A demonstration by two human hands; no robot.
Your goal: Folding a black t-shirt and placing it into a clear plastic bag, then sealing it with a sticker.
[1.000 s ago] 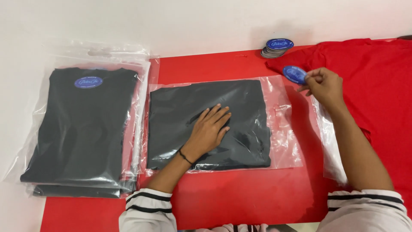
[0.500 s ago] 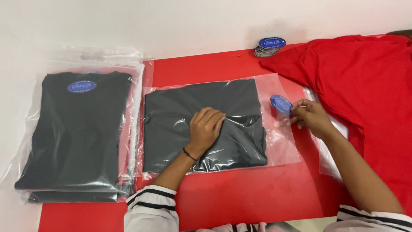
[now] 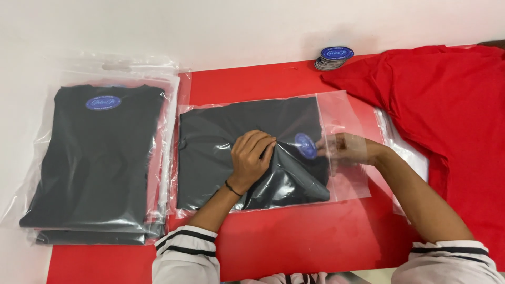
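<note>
A folded black shirt [image 3: 221,137] lies in a clear plastic bag [image 3: 347,184] on the red table [image 3: 294,242]. My left hand [image 3: 253,156] pinches the bag's top film over the shirt and lifts it. My right hand [image 3: 344,148] is inside the bag's open end, holding a blue oval tag [image 3: 305,145] over the shirt's right part.
A stack of bagged black shirts [image 3: 97,158] with a blue oval tag on top lies at the left. A pile of blue oval tags [image 3: 334,57] sits at the back. A red shirt [image 3: 452,105] is spread at the right, over more clear bags [image 3: 407,152].
My right hand has carried the blue tag leftward from near the red shirt into the bag's opening. My left hand went from flat to pinching the film.
</note>
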